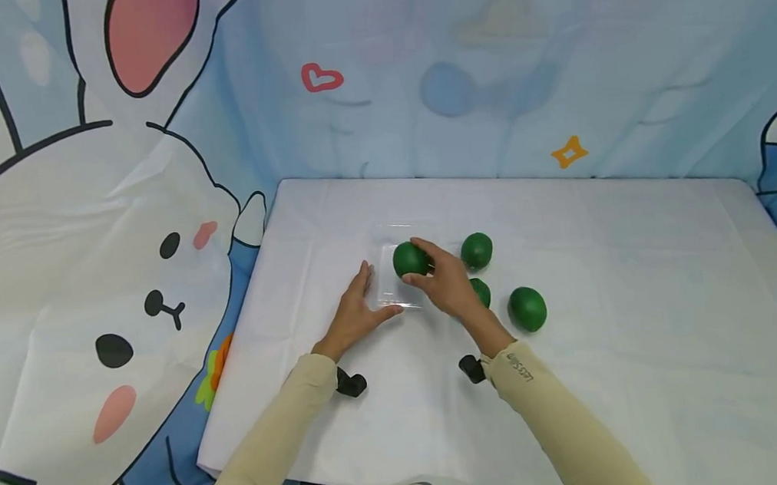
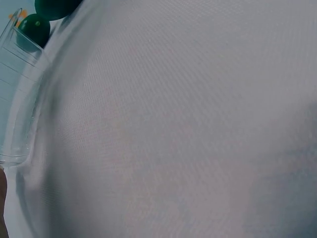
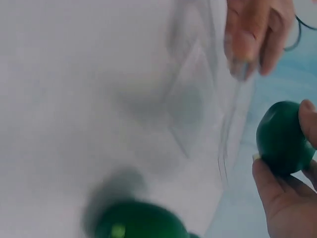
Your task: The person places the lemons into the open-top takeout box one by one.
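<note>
My right hand (image 1: 449, 287) grips a dark green, round, lime-like fruit (image 1: 408, 260) between thumb and fingers. It is held over a shallow clear plastic box (image 1: 388, 295); in the right wrist view the held fruit (image 3: 282, 136) shows smooth and glossy. At the box's near left corner is my left hand (image 1: 353, 319), fingers spread along the left side and thumb along the near side. Its fingertips (image 3: 245, 47) meet the clear rim in the right wrist view.
Right of the box lie three more green fruits: one farther back (image 1: 476, 251), one partly hidden behind my right hand (image 1: 481, 290), and one nearer (image 1: 528, 309). All rest on a white-covered table (image 1: 644, 312). A printed cloth (image 1: 378, 120) hangs behind and at the left.
</note>
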The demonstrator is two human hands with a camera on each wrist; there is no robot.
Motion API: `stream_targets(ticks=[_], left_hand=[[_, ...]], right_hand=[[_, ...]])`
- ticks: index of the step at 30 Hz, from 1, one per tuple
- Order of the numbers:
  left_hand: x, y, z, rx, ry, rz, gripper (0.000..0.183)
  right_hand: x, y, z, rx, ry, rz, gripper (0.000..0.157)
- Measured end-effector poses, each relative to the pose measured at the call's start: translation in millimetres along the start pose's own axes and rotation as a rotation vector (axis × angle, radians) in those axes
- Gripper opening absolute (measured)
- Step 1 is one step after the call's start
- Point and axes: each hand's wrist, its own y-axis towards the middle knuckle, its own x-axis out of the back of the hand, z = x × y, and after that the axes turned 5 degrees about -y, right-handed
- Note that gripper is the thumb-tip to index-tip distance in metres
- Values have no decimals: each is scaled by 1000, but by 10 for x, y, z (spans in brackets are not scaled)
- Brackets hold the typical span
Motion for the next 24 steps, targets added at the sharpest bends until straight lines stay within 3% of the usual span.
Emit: stream_targets(ticks=[5, 9, 15, 24], left_hand=[[-17, -8, -12, -21, 6, -5, 111], [-28, -8, -18, -41, 6, 2, 107], [-17, -26, -27, -24, -19, -8, 104], [-19, -22, -24, -11, -13, -5, 104]], right_hand=[[-318, 100, 49, -51, -110, 31, 70], [-451, 128, 45, -121, -144, 50, 68], [-531, 161, 41, -157, -168, 113, 69], [-502, 158, 33, -158, -182, 122, 72]])
